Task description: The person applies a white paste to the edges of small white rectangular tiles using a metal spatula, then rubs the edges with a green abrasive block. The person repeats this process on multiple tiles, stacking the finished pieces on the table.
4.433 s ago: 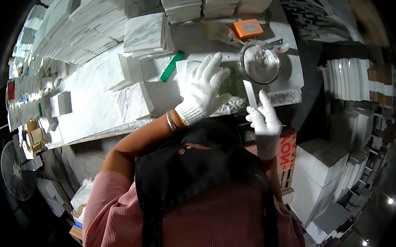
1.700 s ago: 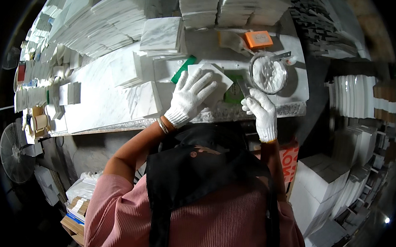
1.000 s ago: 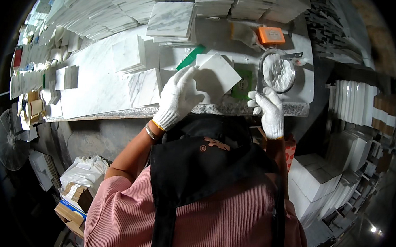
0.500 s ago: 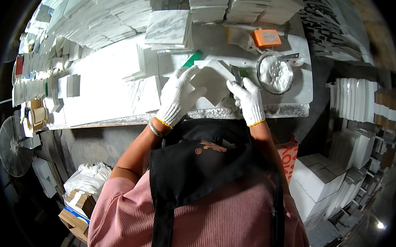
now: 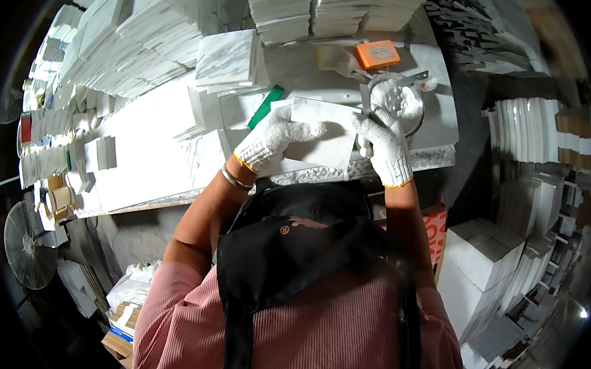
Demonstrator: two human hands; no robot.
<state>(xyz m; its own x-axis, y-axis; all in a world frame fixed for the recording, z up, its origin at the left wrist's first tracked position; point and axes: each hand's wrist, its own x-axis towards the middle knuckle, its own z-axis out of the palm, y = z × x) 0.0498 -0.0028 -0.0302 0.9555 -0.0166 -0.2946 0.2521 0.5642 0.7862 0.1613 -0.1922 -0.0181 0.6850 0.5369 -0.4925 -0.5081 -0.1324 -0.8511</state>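
Head view, looking down. Both gloved hands held one white square tile (image 5: 321, 140) flat at the near edge of the pale surface (image 5: 149, 170). The left hand (image 5: 271, 140) lay spread over the tile's left side, fingers closed onto its top; the right hand (image 5: 386, 144) gripped the tile's right edge. A green strip (image 5: 266, 107) lay just beyond the tile's far left corner. A round metal dish (image 5: 403, 103) with white contents sat just beyond the right hand, a metal square (image 5: 396, 78) along its far rim, and an orange block (image 5: 378, 54) lay further back. A small pile of tiles (image 5: 230, 61) stood beyond the left hand; taller tile stacks (image 5: 331, 9) lined the far edge. Open room remained to the left of the tile, across the bare slab. The surface's near edge (image 5: 350, 170) was rough and ran directly under the tile. White boxes (image 5: 484, 274) were stacked on the right, below the surface.
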